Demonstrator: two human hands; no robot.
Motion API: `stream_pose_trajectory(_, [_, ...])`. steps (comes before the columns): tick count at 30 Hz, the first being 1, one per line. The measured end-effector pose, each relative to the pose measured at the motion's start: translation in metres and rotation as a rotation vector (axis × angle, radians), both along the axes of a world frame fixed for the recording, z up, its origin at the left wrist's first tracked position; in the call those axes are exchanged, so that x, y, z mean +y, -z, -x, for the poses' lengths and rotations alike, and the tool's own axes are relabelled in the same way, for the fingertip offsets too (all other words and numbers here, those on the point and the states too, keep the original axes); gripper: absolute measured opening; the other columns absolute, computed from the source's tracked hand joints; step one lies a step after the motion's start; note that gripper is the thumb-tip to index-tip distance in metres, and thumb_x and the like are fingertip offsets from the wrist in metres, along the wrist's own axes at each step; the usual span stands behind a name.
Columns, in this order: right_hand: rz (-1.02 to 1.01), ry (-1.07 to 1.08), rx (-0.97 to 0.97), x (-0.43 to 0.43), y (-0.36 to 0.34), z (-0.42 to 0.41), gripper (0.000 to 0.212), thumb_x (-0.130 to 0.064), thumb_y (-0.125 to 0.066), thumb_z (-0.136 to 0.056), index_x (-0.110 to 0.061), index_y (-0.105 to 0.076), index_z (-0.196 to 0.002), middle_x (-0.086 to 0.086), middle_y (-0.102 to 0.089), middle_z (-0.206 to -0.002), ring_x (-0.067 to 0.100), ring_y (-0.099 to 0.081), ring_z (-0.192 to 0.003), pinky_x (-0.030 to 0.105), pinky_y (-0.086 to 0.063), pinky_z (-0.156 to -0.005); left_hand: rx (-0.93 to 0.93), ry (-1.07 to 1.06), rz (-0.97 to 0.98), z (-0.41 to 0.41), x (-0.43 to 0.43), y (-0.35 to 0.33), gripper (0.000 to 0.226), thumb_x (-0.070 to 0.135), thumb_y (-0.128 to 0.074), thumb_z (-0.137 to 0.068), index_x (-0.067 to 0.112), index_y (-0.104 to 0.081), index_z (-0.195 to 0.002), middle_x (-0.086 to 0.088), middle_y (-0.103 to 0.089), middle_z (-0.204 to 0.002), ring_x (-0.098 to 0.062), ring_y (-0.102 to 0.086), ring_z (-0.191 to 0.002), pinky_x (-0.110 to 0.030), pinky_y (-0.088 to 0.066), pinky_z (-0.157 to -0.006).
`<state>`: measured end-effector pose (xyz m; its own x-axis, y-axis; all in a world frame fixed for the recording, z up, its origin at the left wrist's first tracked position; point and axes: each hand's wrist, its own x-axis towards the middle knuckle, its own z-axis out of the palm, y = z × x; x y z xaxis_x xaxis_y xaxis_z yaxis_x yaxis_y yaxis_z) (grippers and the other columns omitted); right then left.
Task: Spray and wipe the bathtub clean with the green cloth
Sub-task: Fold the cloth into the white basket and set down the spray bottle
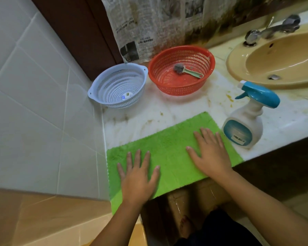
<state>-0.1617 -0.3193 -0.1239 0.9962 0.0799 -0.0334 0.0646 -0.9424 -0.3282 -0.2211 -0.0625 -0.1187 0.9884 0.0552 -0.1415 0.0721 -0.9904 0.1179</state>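
Observation:
A green cloth (169,150) lies spread flat on the stained white counter (149,116), its near edge hanging over the front. My left hand (139,176) presses flat on the cloth's left part, fingers straight and spread. My right hand (210,153) lies flat on its right part in the same way. A white spray bottle (245,121) with a blue trigger head stands upright just right of the cloth, a little beyond my right hand. No bathtub is in view.
A pale blue colander (117,86) and a red basket (181,70) holding a small brush (187,70) stand at the back. A beige sink (277,61) with a metal tap (270,31) is at right. A tiled wall (34,103) borders the left.

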Motion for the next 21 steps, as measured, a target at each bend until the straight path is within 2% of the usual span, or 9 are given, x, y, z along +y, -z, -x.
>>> stream_pose_trajectory(2, [-0.062,0.074,-0.046,-0.006,0.002,0.006,0.074,-0.059,-0.034,-0.097,-0.014,-0.045,-0.154,0.013,-0.036,-0.165,0.03,-0.028,-0.154,0.049,-0.016,-0.129,-0.057,0.051,0.033,-0.01,-0.009,-0.005,0.076,0.074,-0.02,-0.096,0.036,-0.036,-0.159,0.005,-0.025,-0.171,-0.022,-0.01,-0.16,-0.06,-0.002,-0.127])
stream_pose_trajectory(6, [-0.087,0.186,-0.145,-0.017,0.009,0.027,0.062,-0.051,-0.046,-0.092,-0.012,-0.064,-0.137,0.016,-0.055,-0.15,0.033,-0.048,-0.14,0.052,-0.034,-0.119,-0.07,0.266,0.094,-0.047,-0.048,-0.013,0.066,0.066,-0.028,-0.101,0.032,-0.042,-0.156,0.003,-0.04,-0.163,-0.023,-0.025,-0.155,-0.055,-0.016,-0.126])
stream_pose_trajectory(12, [-0.078,0.324,-0.209,-0.036,0.011,0.048,0.053,-0.046,-0.055,-0.093,-0.014,-0.066,-0.133,0.011,-0.061,-0.142,0.03,-0.051,-0.131,0.049,-0.04,-0.107,-0.03,0.609,0.117,-0.114,-0.122,-0.027,0.055,0.046,-0.045,-0.106,0.027,-0.039,-0.157,-0.002,-0.04,-0.161,-0.027,-0.034,-0.149,-0.046,-0.03,-0.121])
stream_pose_trajectory(15, [-0.096,0.355,-0.211,-0.037,0.009,0.049,0.05,-0.039,-0.067,-0.092,-0.01,-0.066,-0.133,0.011,-0.062,-0.138,0.03,-0.051,-0.127,0.05,-0.044,-0.104,0.068,0.673,0.013,-0.14,-0.156,-0.032,0.057,0.039,-0.044,-0.106,0.032,-0.029,-0.16,0.004,-0.031,-0.167,-0.027,-0.032,-0.149,-0.055,-0.036,-0.115])
stream_pose_trajectory(17, [-0.101,0.38,-0.19,-0.035,0.006,0.047,0.052,-0.038,-0.069,-0.091,-0.009,-0.066,-0.133,0.01,-0.061,-0.136,0.031,-0.05,-0.125,0.05,-0.047,-0.102,0.123,0.692,-0.08,-0.151,-0.17,-0.034,0.057,0.035,-0.045,-0.105,0.038,-0.026,-0.159,0.008,-0.031,-0.164,-0.029,-0.033,-0.144,-0.058,-0.039,-0.108])
stream_pose_trajectory(21, [-0.129,0.416,-0.136,-0.031,0.001,0.041,0.05,-0.034,-0.07,-0.092,-0.007,-0.062,-0.134,0.014,-0.058,-0.126,0.032,-0.052,-0.116,0.049,-0.051,-0.099,0.109,0.682,-0.133,-0.161,-0.179,-0.037,0.041,0.031,-0.051,-0.103,0.04,-0.045,-0.143,-0.001,-0.046,-0.139,-0.03,-0.041,-0.128,-0.052,-0.045,-0.096])
